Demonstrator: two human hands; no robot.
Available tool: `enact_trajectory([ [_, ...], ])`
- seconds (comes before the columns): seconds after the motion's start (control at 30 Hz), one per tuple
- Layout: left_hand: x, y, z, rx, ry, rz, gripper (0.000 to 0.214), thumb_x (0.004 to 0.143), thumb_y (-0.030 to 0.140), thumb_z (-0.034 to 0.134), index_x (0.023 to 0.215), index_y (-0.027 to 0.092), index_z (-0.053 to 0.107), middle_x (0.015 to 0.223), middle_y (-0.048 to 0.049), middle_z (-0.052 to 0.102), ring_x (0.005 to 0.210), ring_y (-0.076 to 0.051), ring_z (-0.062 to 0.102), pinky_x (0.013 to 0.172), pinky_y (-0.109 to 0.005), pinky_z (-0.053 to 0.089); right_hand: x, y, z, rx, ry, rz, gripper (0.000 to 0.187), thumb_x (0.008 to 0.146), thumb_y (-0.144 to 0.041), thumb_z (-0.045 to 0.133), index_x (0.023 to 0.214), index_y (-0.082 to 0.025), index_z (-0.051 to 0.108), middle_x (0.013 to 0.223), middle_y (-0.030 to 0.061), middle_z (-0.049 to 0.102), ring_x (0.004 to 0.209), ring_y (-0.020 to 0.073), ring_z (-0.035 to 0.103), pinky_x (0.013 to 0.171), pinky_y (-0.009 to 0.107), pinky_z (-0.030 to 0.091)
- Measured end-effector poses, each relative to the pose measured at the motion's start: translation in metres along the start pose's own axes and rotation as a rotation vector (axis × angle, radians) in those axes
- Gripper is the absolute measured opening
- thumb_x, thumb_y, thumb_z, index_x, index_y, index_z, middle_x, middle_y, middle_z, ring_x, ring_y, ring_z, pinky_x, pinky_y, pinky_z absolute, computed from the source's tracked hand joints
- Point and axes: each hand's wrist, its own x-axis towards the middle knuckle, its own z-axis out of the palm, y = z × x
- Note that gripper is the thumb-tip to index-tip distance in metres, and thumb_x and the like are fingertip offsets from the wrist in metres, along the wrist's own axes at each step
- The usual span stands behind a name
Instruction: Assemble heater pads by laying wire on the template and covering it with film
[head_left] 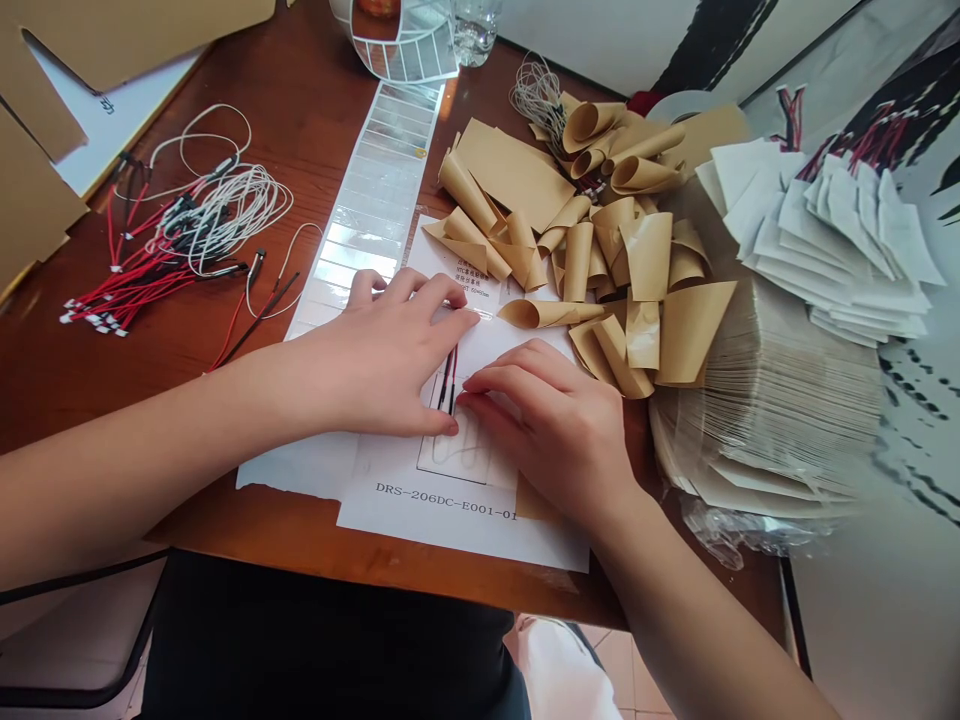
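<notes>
My left hand (375,355) lies over a printed white sheet (457,535) marked DRS-206DC-E001-01, its fingers spread and its thumb down on the sheet. Between my hands, a pair of thin red and black wires (448,378) with black sleeves rests on a drawn rectangle. A pale, looping line (471,445) shows inside that outline; whether it is printed or real wire I cannot tell. My right hand (566,430) is closed in a pinch beside the black sleeves. What its fingertips hold is too small to make out.
Curled brown paper pieces (577,260) lie behind my right hand. A tall stack of pale sheets (795,390) stands at the right, topped by white pads (840,230) with wires. Bundled wires (202,230) lie left. A glossy label strip (390,160) runs toward a glass (475,35).
</notes>
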Motion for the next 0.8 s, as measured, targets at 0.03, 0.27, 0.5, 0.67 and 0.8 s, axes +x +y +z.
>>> enact_trajectory([
  [0.03, 0.0, 0.0, 0.0, 0.0, 0.0, -0.001, 0.085, 0.077, 0.063, 0.065, 0.149, 0.02, 0.048, 0.158, -0.0176, 0.039, 0.14, -0.044, 0.034, 0.114, -0.065, 0.022, 0.0, 0.0, 0.0, 0.003, -0.001, 0.001, 0.011, 0.094, -0.013, 0.066, 0.088, -0.022, 0.066, 0.083, 0.0018, 0.07, 0.078, 0.0155, 0.062, 0.07, 0.027, 0.052],
  [0.27, 0.001, -0.001, 0.0, -0.009, 0.002, -0.001, 0.085, 0.076, 0.064, 0.065, 0.148, 0.021, 0.049, 0.156, -0.0171, 0.041, 0.139, -0.044, 0.035, 0.113, -0.064, 0.023, 0.0, 0.001, 0.003, -0.001, -0.019, 0.023, 0.012, 0.092, -0.012, 0.067, 0.088, -0.023, 0.067, 0.082, 0.0013, 0.07, 0.076, 0.0168, 0.066, 0.065, 0.029, 0.052],
  [0.5, 0.001, -0.002, -0.005, -0.059, -0.032, -0.014, 0.077, 0.085, 0.062, 0.051, 0.15, 0.022, 0.047, 0.154, -0.0154, 0.042, 0.139, -0.041, 0.035, 0.111, -0.06, 0.026, 0.001, 0.003, 0.002, -0.005, -0.013, 0.034, 0.011, 0.09, -0.012, 0.071, 0.086, -0.022, 0.067, 0.08, 0.0008, 0.071, 0.074, 0.0159, 0.065, 0.063, 0.028, 0.051],
  [0.67, 0.002, 0.004, 0.0, -0.044, 0.035, -0.056, 0.073, 0.084, 0.056, 0.054, 0.147, 0.019, 0.05, 0.148, -0.0175, 0.045, 0.136, -0.04, 0.038, 0.107, -0.059, 0.029, 0.0, 0.003, 0.001, 0.055, -0.036, 0.073, 0.011, 0.092, -0.012, 0.068, 0.088, -0.023, 0.068, 0.082, 0.0004, 0.073, 0.076, 0.0162, 0.066, 0.063, 0.028, 0.05],
  [0.8, 0.003, 0.008, 0.001, -0.062, 0.03, -0.077, 0.075, 0.083, 0.055, 0.057, 0.148, 0.02, 0.048, 0.149, -0.0171, 0.044, 0.136, -0.04, 0.037, 0.106, -0.058, 0.029, 0.001, 0.002, 0.0, 0.067, -0.032, 0.075, 0.013, 0.093, -0.01, 0.063, 0.09, -0.021, 0.069, 0.084, 0.0015, 0.073, 0.077, 0.0167, 0.066, 0.064, 0.029, 0.05],
])
